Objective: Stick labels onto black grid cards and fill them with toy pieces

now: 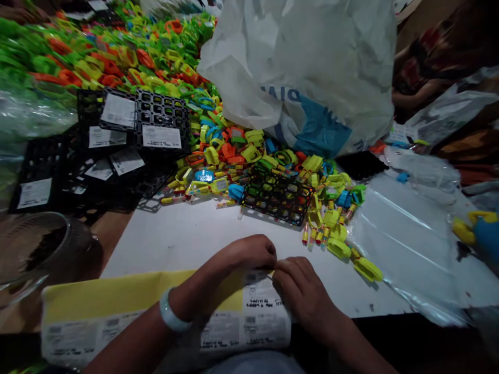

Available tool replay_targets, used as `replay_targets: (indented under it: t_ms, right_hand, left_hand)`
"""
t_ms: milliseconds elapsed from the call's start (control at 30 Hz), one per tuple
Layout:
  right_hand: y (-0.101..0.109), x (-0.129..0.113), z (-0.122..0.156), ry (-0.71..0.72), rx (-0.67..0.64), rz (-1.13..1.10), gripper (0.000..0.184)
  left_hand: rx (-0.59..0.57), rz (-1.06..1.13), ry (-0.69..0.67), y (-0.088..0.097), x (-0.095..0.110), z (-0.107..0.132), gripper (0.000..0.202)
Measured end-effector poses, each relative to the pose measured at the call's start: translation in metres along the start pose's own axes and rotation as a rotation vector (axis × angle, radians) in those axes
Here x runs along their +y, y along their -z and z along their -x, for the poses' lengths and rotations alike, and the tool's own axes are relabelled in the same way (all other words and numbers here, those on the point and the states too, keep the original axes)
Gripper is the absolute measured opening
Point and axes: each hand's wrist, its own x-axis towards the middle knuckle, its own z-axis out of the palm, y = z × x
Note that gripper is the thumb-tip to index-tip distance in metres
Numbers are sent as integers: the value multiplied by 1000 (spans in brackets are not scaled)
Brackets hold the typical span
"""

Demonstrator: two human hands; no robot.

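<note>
My left hand (244,257) and my right hand (302,291) meet at the near edge of the white table (187,239), both with fingers curled and pinched together over a sheet of printed labels on yellow backing (128,306). The fingertips touch at the sheet's upper edge, where a label seems to be picked at; what they pinch is too small to make out. A pale bangle (171,314) circles my left wrist. Just beyond the hands lies a black plastic grid tray (278,197) among small yellow, green, orange and blue plastic pieces (249,153).
Stacked black grid trays with white labels (136,127) lie at the left. A large white plastic bag (312,67) stands behind. Clear plastic bags (405,239) cover the right side. A glass bowl (35,254) sits at the near left. Another person's arm (413,96) shows far right.
</note>
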Motion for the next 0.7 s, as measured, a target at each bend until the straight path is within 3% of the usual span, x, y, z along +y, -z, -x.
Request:
replay_targets:
  t_ms: [167, 467, 600, 700]
  right_hand:
    - [11, -3, 0, 2, 20, -60, 19]
    - [10, -1, -4, 46, 21, -38, 20]
    - [8, -5, -5, 18, -37, -47, 20]
    - [12, -13, -7, 9, -23, -37, 21]
  left_hand:
    - [-65, -1, -34, 2, 5, 3, 20]
    - [-241, 103, -175, 13, -5, 10, 22]
    - [-173, -9, -173, 12, 3, 13, 8]
    - [-47, -96, -172, 9, 8, 11, 12]
